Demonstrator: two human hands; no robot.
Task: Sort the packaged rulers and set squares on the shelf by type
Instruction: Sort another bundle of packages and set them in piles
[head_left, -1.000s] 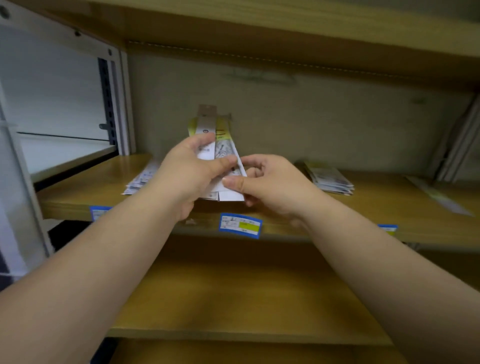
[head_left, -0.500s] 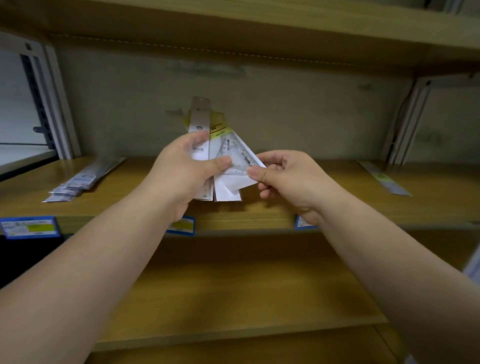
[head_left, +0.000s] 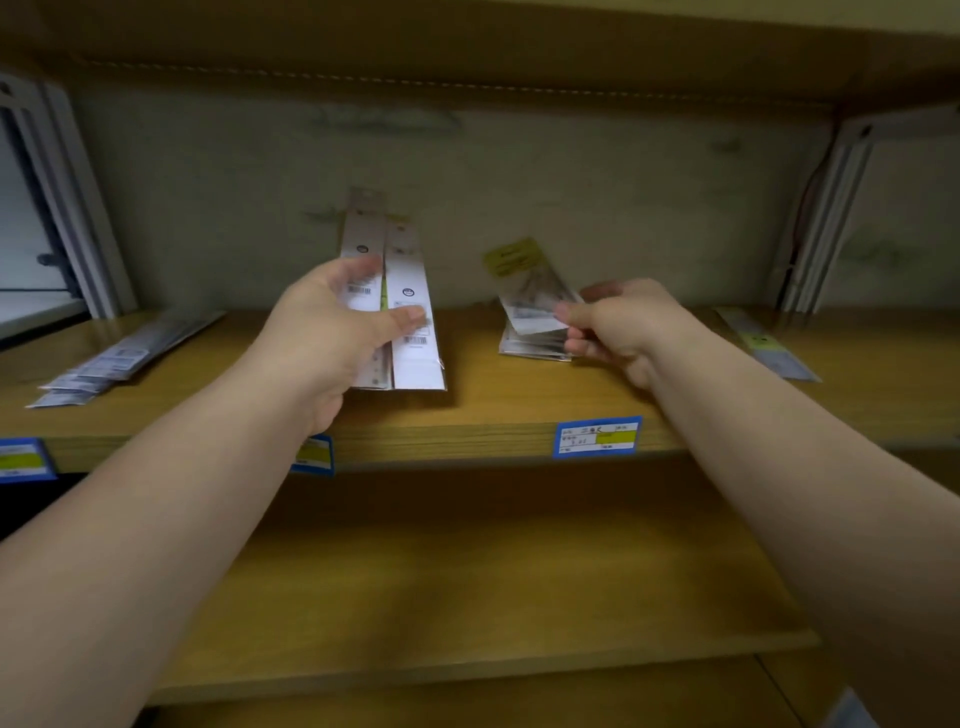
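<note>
Since half a second ago, the right hand has drawn a yellow-topped set-square packet away from the bundle and now pinches it just above a stack of similar packets lying on the wooden shelf. Its left hand grips the upright ruler packs, thumb across their front. More flat ruler packs lie far left.

Two hands; three blue shelf labels; two wooden shelves.
</note>
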